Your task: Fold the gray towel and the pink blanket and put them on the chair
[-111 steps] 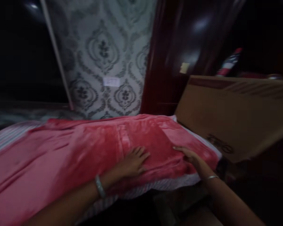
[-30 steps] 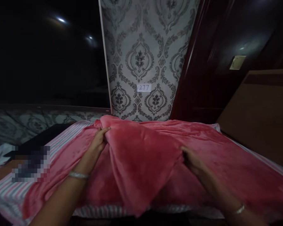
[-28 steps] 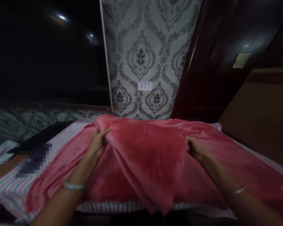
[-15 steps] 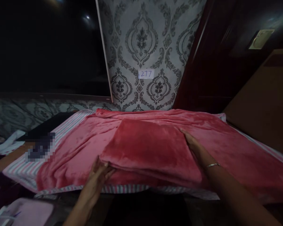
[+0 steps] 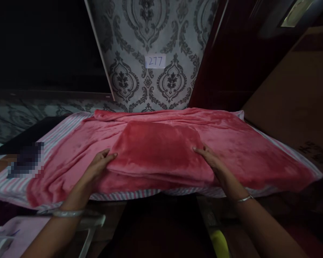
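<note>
A folded red plush blanket lies as a neat rectangular stack in the middle of a spread pink-red plush cover. At the stack's left edge is my left hand, its thumb at the near left side and the fingers partly hidden. My right hand grips the right edge, thumb on top and some fingers out of sight beside the cloth. Layered folds show along the stack's front edge.
A striped sheet shows around the cover's border. Behind stands a patterned wall with a paper label reading 277. A large dark screen is at left, a brown cardboard box at right. A pale metal frame stands below left.
My left hand has moved from the front left corner up to the left side. My right hand has slid nearer along the right edge. The camera view has tilted down and shifted right.
</note>
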`<state>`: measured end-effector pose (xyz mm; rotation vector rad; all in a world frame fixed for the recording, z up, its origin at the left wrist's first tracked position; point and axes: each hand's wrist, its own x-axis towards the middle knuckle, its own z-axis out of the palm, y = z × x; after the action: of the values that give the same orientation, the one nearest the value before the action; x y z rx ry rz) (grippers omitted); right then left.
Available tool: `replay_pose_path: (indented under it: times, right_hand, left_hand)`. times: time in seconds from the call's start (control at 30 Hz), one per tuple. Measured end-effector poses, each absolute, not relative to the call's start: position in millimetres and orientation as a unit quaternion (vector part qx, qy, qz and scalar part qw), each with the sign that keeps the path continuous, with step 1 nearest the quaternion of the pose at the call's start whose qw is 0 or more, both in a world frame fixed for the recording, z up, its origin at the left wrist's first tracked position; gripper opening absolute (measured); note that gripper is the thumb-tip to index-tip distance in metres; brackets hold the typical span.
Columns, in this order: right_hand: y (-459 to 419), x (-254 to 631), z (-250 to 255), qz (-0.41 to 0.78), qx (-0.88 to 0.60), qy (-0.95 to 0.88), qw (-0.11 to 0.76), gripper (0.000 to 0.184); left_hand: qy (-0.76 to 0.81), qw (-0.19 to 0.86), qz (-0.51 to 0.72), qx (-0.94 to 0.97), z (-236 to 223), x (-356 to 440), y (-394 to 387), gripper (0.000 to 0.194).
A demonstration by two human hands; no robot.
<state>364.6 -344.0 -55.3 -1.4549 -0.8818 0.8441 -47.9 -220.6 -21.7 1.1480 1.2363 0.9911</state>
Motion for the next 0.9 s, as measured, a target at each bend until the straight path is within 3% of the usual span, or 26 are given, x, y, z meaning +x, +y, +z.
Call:
replay_pose_path:
  times: [0.13, 0.3, 0.47, 0.6, 0.73, 0.9]
  right_hand:
    - [-340, 363, -66, 0.296, -0.661, -0.350, 0.594, 0.092]
    - [-365, 362, -90, 0.322, -0.680, -0.349, 0.559, 0.088]
    - [-406, 353, -91, 0.220, -0.715, -0.368, 0.552, 0.086]
    - [-428, 336, -79, 0.314, -0.718, -0.319, 0.533, 0.090]
    - [-432, 319, -63, 0.397, -0.690, -0.273, 0.541, 0.107]
    - [-429, 310, -51, 0.464, -0.654, -0.214, 0.558, 0.105]
  left_hand:
    - [0.522, 0.532, 0.453, 0.489, -18, -49, -220, 0.054]
    - [0.620, 0.474, 0.387, 0.490, -29, -57, -226, 0.053]
    - [0.606, 0.360, 0.366, 0.608, -35, -65, -224, 0.052]
    - [0.627, 0.240, 0.311, 0.673, -33, -74, -229, 0.054]
    - [0.617, 0.376, 0.298, 0.624, -24, -77, -243, 0.059]
    - [0.563, 0.512, 0.344, 0.551, -14, -66, -242, 0.059]
